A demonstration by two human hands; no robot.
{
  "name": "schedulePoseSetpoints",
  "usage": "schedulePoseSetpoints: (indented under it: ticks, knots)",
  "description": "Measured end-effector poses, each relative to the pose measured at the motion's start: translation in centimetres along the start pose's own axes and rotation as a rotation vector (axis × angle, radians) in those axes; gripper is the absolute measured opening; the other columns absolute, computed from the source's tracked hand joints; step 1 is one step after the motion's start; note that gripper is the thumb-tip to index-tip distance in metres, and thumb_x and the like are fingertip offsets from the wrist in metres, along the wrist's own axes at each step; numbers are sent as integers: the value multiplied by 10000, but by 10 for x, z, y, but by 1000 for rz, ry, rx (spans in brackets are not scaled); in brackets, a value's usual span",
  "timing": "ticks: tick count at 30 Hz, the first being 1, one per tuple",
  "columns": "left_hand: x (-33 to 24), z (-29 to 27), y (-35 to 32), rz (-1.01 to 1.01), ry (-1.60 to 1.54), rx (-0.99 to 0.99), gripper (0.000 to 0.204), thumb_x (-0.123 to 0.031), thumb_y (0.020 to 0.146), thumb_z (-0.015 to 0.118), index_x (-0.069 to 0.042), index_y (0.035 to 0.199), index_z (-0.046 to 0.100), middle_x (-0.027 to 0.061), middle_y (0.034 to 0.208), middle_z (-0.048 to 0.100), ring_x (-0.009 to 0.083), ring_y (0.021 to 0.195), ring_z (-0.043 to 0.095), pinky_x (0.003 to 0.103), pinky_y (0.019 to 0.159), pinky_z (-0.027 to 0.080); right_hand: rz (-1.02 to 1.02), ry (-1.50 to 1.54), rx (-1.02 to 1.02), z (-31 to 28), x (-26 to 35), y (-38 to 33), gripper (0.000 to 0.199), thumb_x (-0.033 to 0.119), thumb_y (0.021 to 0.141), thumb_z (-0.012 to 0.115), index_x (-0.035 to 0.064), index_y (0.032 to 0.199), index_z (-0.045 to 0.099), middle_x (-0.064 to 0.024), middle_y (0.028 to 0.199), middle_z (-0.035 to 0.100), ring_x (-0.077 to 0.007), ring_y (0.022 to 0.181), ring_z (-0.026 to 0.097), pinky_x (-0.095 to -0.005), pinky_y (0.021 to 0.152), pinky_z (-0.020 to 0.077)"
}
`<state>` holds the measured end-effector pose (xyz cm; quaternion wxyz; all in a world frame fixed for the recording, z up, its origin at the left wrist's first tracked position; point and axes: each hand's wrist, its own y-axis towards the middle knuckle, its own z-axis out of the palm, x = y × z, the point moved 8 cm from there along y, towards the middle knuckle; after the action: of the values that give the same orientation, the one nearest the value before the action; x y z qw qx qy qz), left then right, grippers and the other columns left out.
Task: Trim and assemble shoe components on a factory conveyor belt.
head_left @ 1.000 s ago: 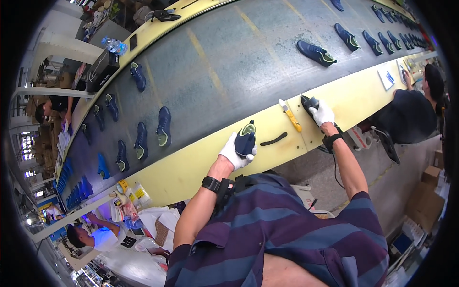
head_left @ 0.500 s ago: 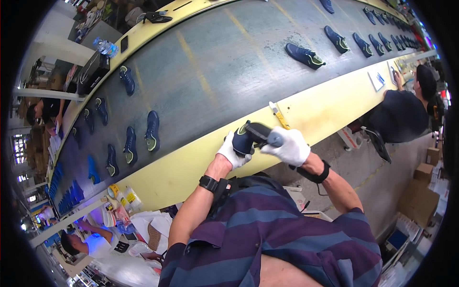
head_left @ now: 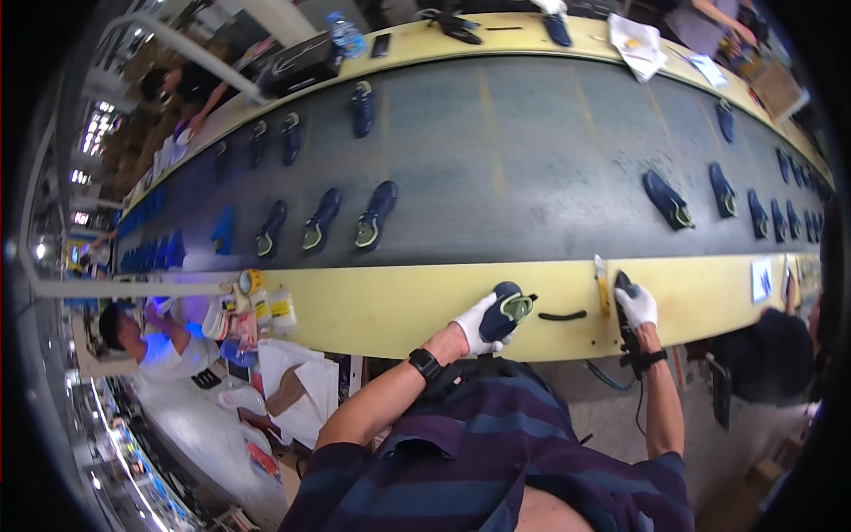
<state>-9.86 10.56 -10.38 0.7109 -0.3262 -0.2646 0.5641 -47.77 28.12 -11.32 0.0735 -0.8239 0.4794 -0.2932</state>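
Note:
Gloved in white, my left hand is closed round a navy shoe with a pale green lining, its opening turned to the right. My right hand, also white-gloved, is closed on a dark elongated tool at the yellow ledge; its exact kind does not show. Between the hands lies a short black curved strip. Just left of the tool sits a yellow utility knife.
Beyond the yellow ledge runs a grey conveyor belt bearing several navy shoes. Tape and plastic packets lie at the ledge's left end. Co-workers sit left and right; a water bottle stands across the belt.
My right hand has moved away from the shoe to the ledge on the right. The black strip now lies on the ledge. My left hand keeps the shoe; the head view has turned.

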Motion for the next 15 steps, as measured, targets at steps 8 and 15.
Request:
schedulePoseSetpoints:
  ticks: [8, 15]
  knots:
    - [-40, -37, -3, 114, -138, 18, 583, -663, 1053, 356, -195, 1234, 651, 137, 978, 695, 252, 714, 643, 314, 468, 436, 54, 35, -430, -8, -68, 16, 386, 415, 992, 651, 73, 1171, 632, -228, 1058, 723, -448, 998, 687, -511, 859, 528]
    - [-180, -33, 35, 347, -206, 289, 823, -785, 995, 288, -123, 1412, 544, 179, 1226, 666, 340, 975, 679, 455, 737, 558, 32, -58, -472, -8, -12, 1, 295, 384, 950, 715, 109, 1049, 676, -196, 956, 740, -441, 906, 702, -514, 792, 540]
